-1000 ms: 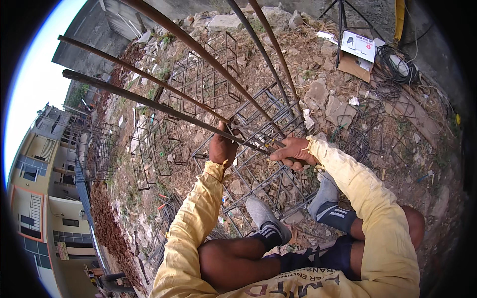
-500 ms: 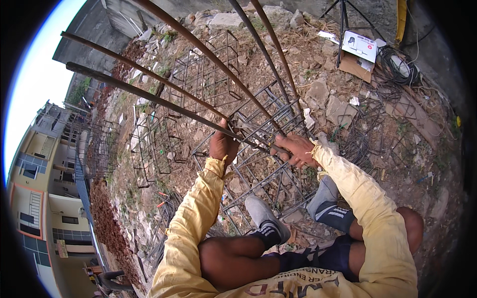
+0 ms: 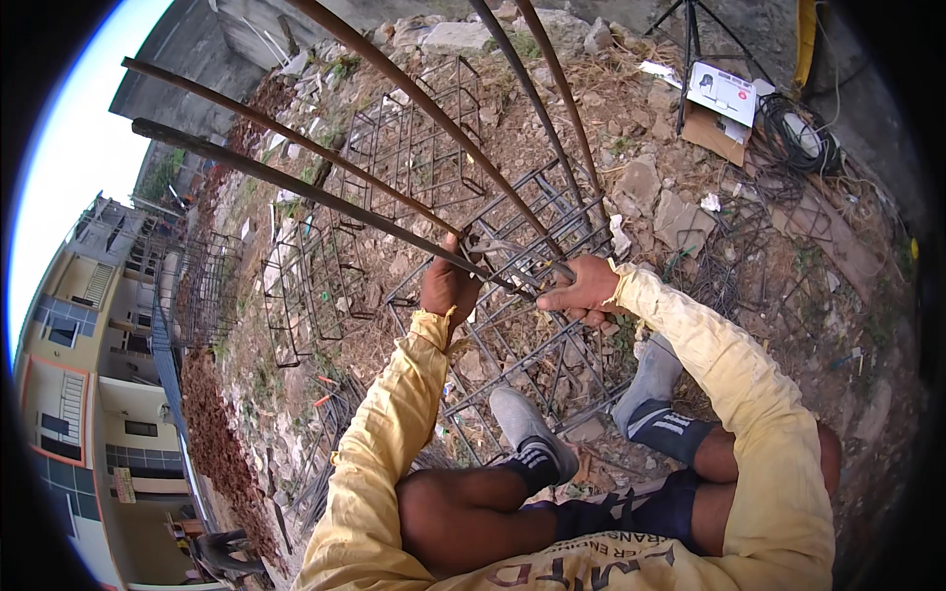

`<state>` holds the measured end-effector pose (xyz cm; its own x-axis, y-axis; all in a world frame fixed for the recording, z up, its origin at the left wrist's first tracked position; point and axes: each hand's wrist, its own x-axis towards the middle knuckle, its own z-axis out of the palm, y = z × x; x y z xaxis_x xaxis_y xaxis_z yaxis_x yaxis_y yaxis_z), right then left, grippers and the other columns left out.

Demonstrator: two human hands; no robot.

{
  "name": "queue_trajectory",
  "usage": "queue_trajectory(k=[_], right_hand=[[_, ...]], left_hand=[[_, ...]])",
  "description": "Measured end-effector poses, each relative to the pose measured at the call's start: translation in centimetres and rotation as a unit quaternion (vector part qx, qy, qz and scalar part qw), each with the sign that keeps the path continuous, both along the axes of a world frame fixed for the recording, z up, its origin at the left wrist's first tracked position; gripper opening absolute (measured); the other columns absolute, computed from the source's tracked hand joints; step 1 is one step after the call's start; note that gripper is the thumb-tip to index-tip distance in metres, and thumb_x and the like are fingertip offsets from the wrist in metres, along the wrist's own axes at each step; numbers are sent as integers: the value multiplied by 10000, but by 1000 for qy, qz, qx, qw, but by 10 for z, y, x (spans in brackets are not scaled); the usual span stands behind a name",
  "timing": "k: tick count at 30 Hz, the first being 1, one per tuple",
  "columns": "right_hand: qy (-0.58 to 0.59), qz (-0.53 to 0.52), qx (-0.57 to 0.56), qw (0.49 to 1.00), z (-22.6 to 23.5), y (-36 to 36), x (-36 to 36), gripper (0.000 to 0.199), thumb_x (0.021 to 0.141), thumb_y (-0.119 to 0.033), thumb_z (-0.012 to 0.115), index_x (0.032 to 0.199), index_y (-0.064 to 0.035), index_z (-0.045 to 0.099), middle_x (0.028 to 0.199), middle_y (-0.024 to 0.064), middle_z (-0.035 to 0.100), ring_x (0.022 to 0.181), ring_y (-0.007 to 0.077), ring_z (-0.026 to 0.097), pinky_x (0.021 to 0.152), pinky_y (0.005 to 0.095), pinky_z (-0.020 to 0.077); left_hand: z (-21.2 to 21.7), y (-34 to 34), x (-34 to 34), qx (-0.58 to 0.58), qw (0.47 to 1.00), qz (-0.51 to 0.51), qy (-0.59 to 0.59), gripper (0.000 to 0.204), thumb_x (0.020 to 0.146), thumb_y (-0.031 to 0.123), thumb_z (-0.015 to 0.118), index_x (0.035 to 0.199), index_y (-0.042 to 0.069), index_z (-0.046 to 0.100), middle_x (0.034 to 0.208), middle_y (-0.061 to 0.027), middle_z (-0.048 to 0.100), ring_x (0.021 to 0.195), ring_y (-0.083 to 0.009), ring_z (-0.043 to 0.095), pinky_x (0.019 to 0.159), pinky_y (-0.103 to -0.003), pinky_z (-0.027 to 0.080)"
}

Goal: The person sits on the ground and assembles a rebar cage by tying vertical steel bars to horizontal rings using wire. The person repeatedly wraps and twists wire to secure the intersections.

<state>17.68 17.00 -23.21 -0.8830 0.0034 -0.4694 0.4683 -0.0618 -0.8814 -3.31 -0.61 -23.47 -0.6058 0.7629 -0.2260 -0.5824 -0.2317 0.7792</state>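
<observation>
Rising from the rubble-strewn ground, a rebar column cage (image 3: 532, 295) is seen as the largest thing in view, its long rusty bars running from beside the person's shoes up and away to the upper left of the picture, so its long axis points away from the body. 5 main bars can be counted, ringed by square stirrups lower down. More finished cages (image 3: 305, 276) are laid on the ground to the left of the column cage, and an open cardboard box (image 3: 719, 108) with a coil of cable is seen well beyond it to the right. The nearest bar (image 3: 296, 187) is gripped from below by the left hand (image 3: 448, 286), closed around it. Just right of that, at the same bar crossing, the right hand (image 3: 586, 291) is closed narrowly on what looks like a small tie tool or wire (image 3: 512, 251); which cannot be told. Both hands are touching the cage, the right slightly nearer the crossing.
</observation>
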Motion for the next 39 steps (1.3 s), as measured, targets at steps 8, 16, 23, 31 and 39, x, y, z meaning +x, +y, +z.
queue_trajectory(k=[8,16,23,31,39], right_hand=[[179,-107,230,951,-15,-9,15,502,823,-344,729,1122,-25,483,749,102,595,600,263,592,586,393,497],[201,-124,506,830,-9,-41,19,640,906,-479,596,1287,25,492,1110,274,596,1011,462,603,847,504,499],[121,-105,120,980,-31,-11,10,474,982,-460,483,1067,-7,594,783,186,625,663,408,601,611,444,472],[265,-119,477,829,-76,3,-5,437,1020,-392,419,1047,14,577,758,196,628,658,385,617,604,455,468],[164,-111,489,850,-35,-22,-8,441,1014,-420,420,940,-9,562,711,245,586,655,431,603,580,490,451]], left_hand=[[-5,8,1,12,1000,-6,-16,216,974,298,564,1063,114,633,915,-24,654,810,-183,609,750,-357,476],[-9,-3,0,-9,999,35,39,351,964,349,596,1210,100,571,941,-10,588,821,-157,546,767,-357,460],[6,-1,14,-31,996,12,77,378,964,397,571,1249,151,554,1043,15,593,945,-125,556,819,-339,464],[11,7,7,-96,969,42,225,371,975,369,524,1248,125,588,998,9,606,896,-117,546,749,-314,462],[-16,10,-2,-77,951,68,292,410,991,375,494,1291,105,569,1166,-23,607,1049,-140,536,832,-349,468]])
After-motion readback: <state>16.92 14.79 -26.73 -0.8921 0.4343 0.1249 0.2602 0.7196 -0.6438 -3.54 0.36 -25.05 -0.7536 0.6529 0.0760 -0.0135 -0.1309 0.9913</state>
